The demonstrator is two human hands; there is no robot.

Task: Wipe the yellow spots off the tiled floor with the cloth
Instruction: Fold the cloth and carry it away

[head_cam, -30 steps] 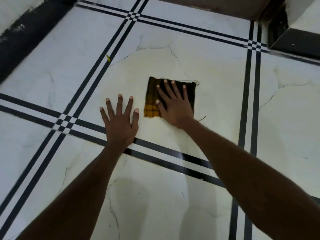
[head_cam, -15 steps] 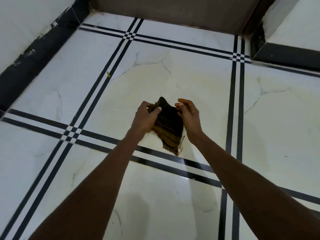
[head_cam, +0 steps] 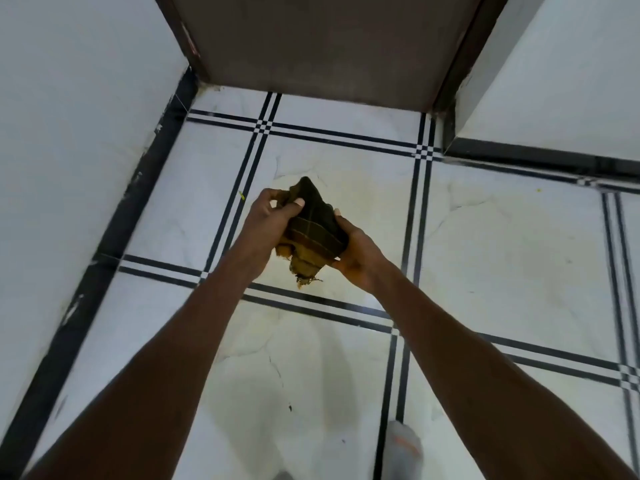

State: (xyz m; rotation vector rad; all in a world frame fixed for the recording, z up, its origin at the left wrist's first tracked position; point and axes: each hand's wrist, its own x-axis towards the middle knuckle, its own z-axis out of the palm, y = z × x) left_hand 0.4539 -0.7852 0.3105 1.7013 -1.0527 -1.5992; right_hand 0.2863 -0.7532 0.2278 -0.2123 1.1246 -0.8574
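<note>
A dark checked cloth (head_cam: 311, 233) with yellow-stained lower folds hangs bunched in the air above the white tiled floor (head_cam: 491, 258). My left hand (head_cam: 268, 220) pinches its upper left side, thumb on top. My right hand (head_cam: 356, 258) cups it from the right and below. A small yellow spot (head_cam: 241, 195) lies on the black double line to the left of my hands. Another tiny yellow speck (head_cam: 539, 190) sits far right near the skirting. A faint yellowish smear (head_cam: 374, 199) tints the tile under the cloth.
A brown door (head_cam: 311, 46) closes the far end. White walls with black skirting stand on the left (head_cam: 69, 133) and at the right (head_cam: 571, 81). A grey sock-clad foot (head_cam: 403, 448) shows at the bottom edge.
The cloth lay flat under my right hand a second ago; both hands have lifted it off the floor and bunched it. The view has risen and tilted toward the door.
</note>
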